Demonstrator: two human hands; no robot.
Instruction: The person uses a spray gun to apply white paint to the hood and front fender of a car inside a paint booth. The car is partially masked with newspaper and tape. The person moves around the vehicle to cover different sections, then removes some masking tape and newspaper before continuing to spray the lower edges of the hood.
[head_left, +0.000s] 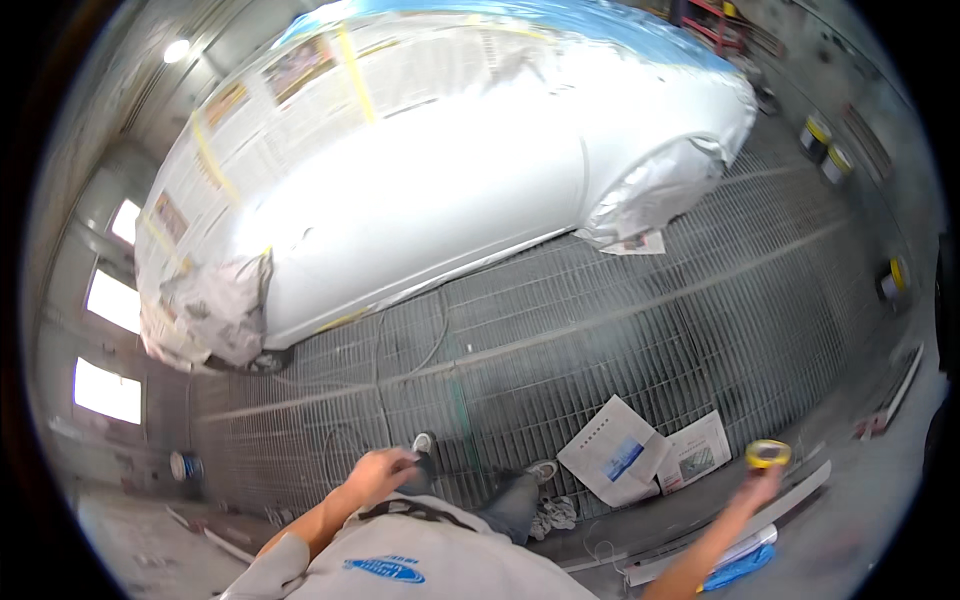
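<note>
My right hand (760, 485), low at the right, grips a yellow roll of tape (768, 452). My left hand (385, 470) is in front of my waist, fingers curled together; what they hold, if anything, is too small to make out. Beyond both hands stands a white car body (430, 200), covered along the top and left end with taped newspaper (220, 150) and blue sheeting (650, 30). Crumpled paper (215, 305) wraps the left end, and sheeting (650, 200) covers the wheel arch on the right. Newspaper sheets (615, 450) lie on the grate floor between my hands.
Hoses (440, 330) trail over the grating (520, 310). Cans (815, 140) stand along the right wall, another (890, 280) nearer. A bucket (187, 466) sits at the left. Long strips (800, 495) and a blue bundle (740, 568) lie at lower right. A red rack (720, 30) stands behind.
</note>
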